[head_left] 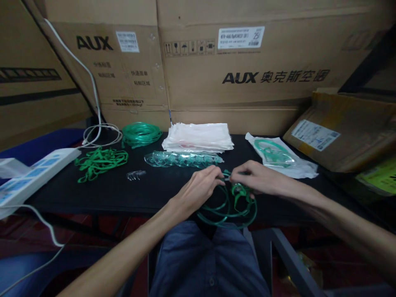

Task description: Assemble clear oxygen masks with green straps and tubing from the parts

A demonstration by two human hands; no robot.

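Note:
Both my hands meet over the front of the black table. My left hand (206,183) is closed, its fingertips pinching the end of a clear green tube (227,222). Close beside it, my right hand (255,177) is closed on the tubing as well, near a small pale connector. A bunched green strap (239,196) hangs under my right fingers, with a clear piece that is partly hidden. Loops of the tube droop over the table's edge above my lap. Just behind my hands lies a row of nested clear green masks (184,159).
A stack of white plastic bags (198,137) stands behind the masks, with a packed bag (278,156) at right. Leftward are coiled green tubing (141,134), green straps (102,162), small clear pieces (135,175) and a power strip (37,177). Cardboard boxes (198,90) wall the back.

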